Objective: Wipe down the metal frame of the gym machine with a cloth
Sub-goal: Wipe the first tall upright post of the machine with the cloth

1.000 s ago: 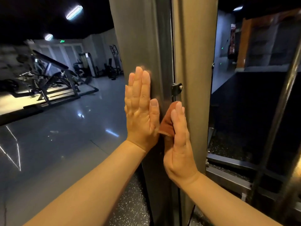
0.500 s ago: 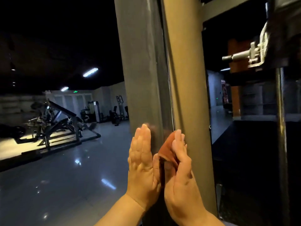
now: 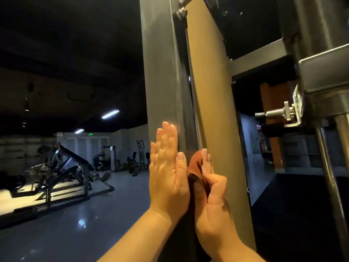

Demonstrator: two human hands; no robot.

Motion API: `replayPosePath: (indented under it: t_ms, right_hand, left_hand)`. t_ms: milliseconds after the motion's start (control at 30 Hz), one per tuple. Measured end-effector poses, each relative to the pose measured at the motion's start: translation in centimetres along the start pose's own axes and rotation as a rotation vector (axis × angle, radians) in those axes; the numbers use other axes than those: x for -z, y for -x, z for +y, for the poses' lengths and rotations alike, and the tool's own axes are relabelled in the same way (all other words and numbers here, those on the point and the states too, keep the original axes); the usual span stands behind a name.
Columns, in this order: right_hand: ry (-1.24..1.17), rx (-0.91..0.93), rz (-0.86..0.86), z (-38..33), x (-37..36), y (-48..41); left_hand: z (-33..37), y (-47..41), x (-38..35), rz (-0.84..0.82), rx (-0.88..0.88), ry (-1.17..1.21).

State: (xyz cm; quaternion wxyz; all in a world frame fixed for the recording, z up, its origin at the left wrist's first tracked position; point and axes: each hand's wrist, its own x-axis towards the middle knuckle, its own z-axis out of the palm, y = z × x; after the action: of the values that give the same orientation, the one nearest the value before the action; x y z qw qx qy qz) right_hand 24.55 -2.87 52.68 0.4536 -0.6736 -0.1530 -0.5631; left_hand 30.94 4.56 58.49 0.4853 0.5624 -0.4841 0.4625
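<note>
Glossy floor (image 3: 62, 237), incline bench (image 3: 75, 157) (far left) standing

frame post (image 3: 162, 82), under the left hand (image 3: 168, 173): grey painted metal, smooth, dull sheen
cloth (image 3: 195, 167), gripped in the right hand (image 3: 213, 201): rust-brown fabric, soft, matt, creased
panel (image 3: 209, 91), above the right hand: tan, smooth, matt
locking pin (image 3: 273, 113), up and right of the right hand: bare metal, shiny
floor (image 3: 85, 224), left of the left hand: smooth, glossy

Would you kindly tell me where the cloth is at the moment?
In the head view, the cloth sits just right of centre, gripped by the right hand against the frame, beside the flat left hand.
</note>
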Motion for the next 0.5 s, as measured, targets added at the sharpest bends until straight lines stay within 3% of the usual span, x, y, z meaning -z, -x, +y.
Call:
replayPosePath:
  t_ms: [67, 300, 500]
  right_hand:
    - [0.091, 0.078, -0.019, -0.2, -0.1, -1.1]
    - [0.073, 0.179, -0.071, -4.4, -0.1, -9.3]
    - [0.122, 0.192, -0.06, -1.3, 0.5, -4.6]
  left_hand:
    - [0.0, 0.2, 0.0, 0.015, 0.006, 0.008]
    - [0.0, -0.1, 0.2, 0.025, 0.031, -0.003]
    - [0.6, -0.8, 1.2, 0.031, 0.082, -0.011]
